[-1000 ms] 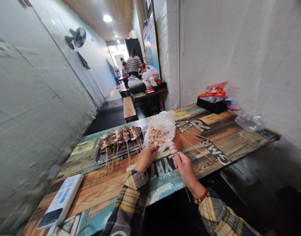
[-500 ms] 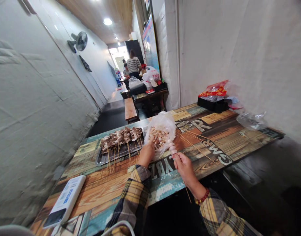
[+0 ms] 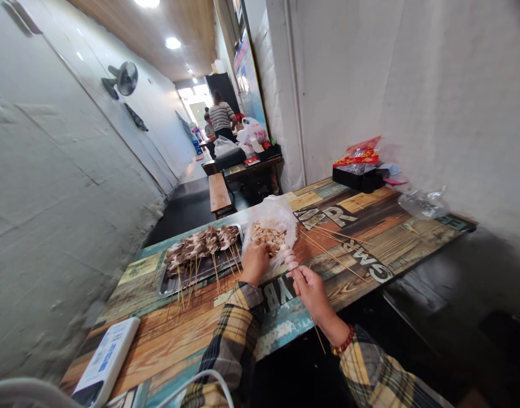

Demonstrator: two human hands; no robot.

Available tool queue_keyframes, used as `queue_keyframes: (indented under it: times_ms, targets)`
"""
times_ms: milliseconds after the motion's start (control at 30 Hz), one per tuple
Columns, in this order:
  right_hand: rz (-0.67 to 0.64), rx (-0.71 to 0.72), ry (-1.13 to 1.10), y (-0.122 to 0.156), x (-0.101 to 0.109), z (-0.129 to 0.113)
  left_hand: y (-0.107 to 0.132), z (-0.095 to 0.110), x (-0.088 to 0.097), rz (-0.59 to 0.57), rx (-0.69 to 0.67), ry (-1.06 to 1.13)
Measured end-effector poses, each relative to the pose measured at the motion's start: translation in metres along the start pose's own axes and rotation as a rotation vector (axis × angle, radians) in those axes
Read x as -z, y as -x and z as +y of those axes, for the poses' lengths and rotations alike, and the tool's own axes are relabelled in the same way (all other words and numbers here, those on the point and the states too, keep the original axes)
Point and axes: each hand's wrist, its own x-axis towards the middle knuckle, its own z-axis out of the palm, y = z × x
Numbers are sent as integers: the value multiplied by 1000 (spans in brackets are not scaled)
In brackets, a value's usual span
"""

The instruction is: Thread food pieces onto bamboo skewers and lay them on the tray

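Note:
My right hand (image 3: 310, 290) is closed round a bamboo skewer (image 3: 318, 335), whose lower end sticks out below it toward the table's edge. Pale, rounded pieces of food (image 3: 289, 256) are threaded on the skewer's upper part. At the mouth of a clear plastic bag (image 3: 281, 212), my left hand (image 3: 255, 262) has its fingers curled against loose pale meat pieces (image 3: 272, 235); what they grip is hidden. To the left, a metal tray (image 3: 164, 288) carries several loaded skewers of brownish-grey meat (image 3: 200, 246), sticks pointing toward me.
Several bare skewers (image 3: 334, 252) lie right of the bag. A white boxy device (image 3: 109, 357) lies at the table's near left. A black box (image 3: 357, 179) with red packaging (image 3: 359, 153) stands at the far right, near a crumpled clear wrapper (image 3: 423, 201). People (image 3: 221, 116) are farther back.
The view has shifted slightly, so everything sits a little farther left. My left hand's fingers have moved a little within the bag's mouth. My right hand keeps hold of the skewer.

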Motion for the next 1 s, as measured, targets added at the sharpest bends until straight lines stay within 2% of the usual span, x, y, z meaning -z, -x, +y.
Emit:
queue_keyframes:
  times_ms: [167,267,333,433,533,633,800,1000]
  targets:
    - [2,18,-5,1,0,1,5,-5,-3,90,25,72]
    - [-4,25,3,1,1,2,10,-6,-2,132,75,252]
    - [-9,33,14,0,1,3,13,-5,1,168,146,470]
    - [-12,36,31,0,1,5,19,-4,8,197,278,944]
    - [-48,25,32,1,1,7,28,-1,16,61,396,1381]
    - [-131,18,48,1,2,7,38,1,21,-38,447,1642]
    - [-212,27,99,3,4,8,45,5,22,-51,440,1809]
    - [-277,4,148,6,7,10,48,4,13,-16,379,1793]
